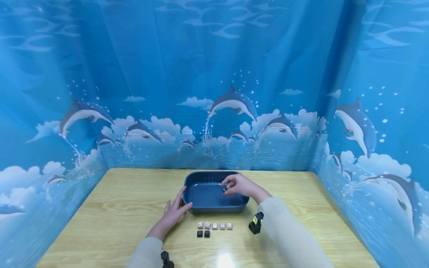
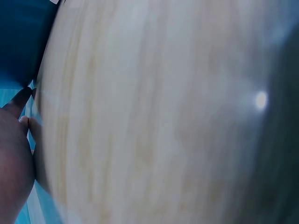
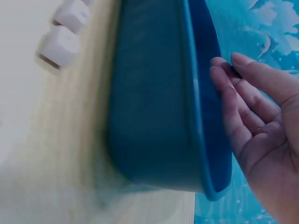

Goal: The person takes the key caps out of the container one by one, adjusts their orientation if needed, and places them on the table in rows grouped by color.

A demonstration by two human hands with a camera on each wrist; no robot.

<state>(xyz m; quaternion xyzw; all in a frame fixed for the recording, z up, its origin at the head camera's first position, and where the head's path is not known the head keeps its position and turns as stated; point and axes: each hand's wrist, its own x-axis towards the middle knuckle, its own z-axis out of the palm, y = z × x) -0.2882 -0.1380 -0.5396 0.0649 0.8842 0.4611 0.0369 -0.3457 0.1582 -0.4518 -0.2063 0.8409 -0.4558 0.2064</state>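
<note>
A dark blue plastic basin (image 1: 204, 195) stands on the table. Above its right part, my right hand (image 1: 239, 185) pinches a small black keycap (image 1: 224, 189) between thumb and fingers. In the right wrist view the same hand (image 3: 266, 112) reaches over the basin rim (image 3: 196, 116), its keycap mostly hidden. My left hand (image 1: 174, 212) touches the basin's left side, thumb at the near corner and fingers spread along the rim. Nearer me lie a row of several white keycaps (image 1: 215, 226) and, below it, two black keycaps (image 1: 203, 234).
The wooden table (image 1: 134, 201) carries everything. A blue curtain (image 1: 187, 123) printed with dolphins hangs behind it and along both sides. A black wrist device (image 1: 256, 223) sits on the right sleeve (image 1: 288, 234).
</note>
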